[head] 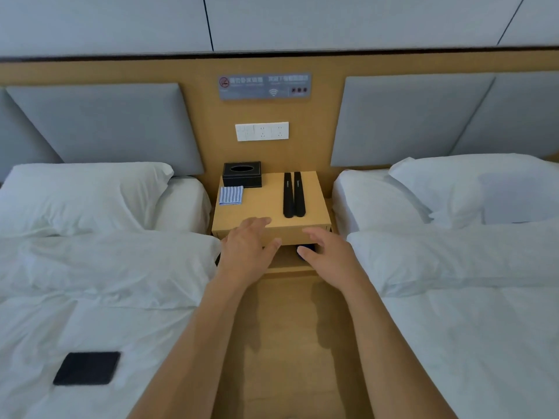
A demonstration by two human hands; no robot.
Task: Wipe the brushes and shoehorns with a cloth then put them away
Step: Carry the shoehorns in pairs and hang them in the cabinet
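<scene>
While both the left hand and right hand hover spread and empty, the two black shoehorns on the bench look light, stiff (likely slick); grip mid-length.

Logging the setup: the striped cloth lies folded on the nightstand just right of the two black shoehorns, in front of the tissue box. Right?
Not quite: the head view shows the striped cloth left of the two black shoehorns, folded on the nightstand in front of the tissue box.

Matt pale wood nightstand, striped woven cloth, smooth black plastic shoehorns.
</scene>
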